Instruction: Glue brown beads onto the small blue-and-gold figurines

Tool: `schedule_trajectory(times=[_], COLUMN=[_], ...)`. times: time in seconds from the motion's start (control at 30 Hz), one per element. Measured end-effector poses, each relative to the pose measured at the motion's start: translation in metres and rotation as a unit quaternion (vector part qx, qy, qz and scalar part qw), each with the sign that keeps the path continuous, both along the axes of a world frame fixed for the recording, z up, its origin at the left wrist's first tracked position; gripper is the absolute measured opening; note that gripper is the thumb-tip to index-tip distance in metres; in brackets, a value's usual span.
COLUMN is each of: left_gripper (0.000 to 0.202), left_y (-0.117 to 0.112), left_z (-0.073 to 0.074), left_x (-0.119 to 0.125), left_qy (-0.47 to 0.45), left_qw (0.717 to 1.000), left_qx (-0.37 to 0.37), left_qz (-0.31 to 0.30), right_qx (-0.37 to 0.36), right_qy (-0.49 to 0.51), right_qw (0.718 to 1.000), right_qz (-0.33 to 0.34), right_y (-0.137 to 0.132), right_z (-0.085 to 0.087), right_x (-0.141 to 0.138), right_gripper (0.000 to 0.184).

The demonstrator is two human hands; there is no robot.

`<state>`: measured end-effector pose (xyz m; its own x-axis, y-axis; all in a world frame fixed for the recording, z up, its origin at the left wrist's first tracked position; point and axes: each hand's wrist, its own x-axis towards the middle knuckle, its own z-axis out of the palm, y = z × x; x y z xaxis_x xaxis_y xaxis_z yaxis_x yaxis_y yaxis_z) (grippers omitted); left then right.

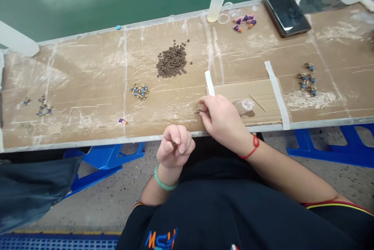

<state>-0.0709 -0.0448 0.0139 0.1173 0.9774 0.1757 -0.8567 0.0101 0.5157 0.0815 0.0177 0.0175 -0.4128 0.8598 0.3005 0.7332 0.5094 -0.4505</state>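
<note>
My left hand (176, 148), with a green bangle at its wrist, is raised just in front of the table edge. Thumb and fingers pinch a small brown disc (174, 144). Above the table, my right hand (223, 121) is closed on a tiny dark and gold painted piece (199, 110), held at its fingertips and partly hidden. Under and beside that hand lies a cardboard sheet (260, 88) with white tape strips (277, 94). A small clear plastic dish (247, 105) and a wooden toothpick (257, 102) rest on it. Farther back is a pile of brown discs (172, 62).
Clusters of small blue and gold pieces (140, 91) lie left of centre, at far left and at right (306, 79). Purple and orange pieces (245, 20) are near a squeeze bottle (217, 0) and a black phone-like device (286, 12). Blue stools (108, 156) stand below.
</note>
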Motion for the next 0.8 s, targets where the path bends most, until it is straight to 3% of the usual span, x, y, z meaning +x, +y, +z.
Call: schedule_trajectory(times=[0.33,0.43,0.6,0.67,0.8], left_gripper=[0.037,0.040,0.038,0.036,0.031], left_y=[0.005,0.008,0.015,0.016,0.019], left_z=[0.001,0.003,0.006,0.007,0.012], left_x=[0.002,0.002,0.004,0.006,0.014], left_qy=[-0.011,0.005,0.025,0.033,0.075], left_qw=[1.000,1.000,0.999,0.998,0.993], left_qx=[-0.007,-0.008,0.032,0.045,0.084], left_qz=[0.004,0.018,0.024,0.018,0.023], right_qx=[-0.076,-0.167,-0.299,-0.283,-0.174], right_qy=[0.167,0.245,0.401,0.431,0.417], right_qw=[0.979,0.944,0.849,0.841,0.877], right_qz=[0.089,0.145,0.169,0.165,0.163], right_y=[-0.001,-0.006,-0.023,-0.029,-0.035], right_z=[0.010,0.024,0.046,0.050,0.050], right_x=[0.006,0.007,0.010,0.012,0.018], right_gripper=[0.011,0.011,0.014,0.006,0.007])
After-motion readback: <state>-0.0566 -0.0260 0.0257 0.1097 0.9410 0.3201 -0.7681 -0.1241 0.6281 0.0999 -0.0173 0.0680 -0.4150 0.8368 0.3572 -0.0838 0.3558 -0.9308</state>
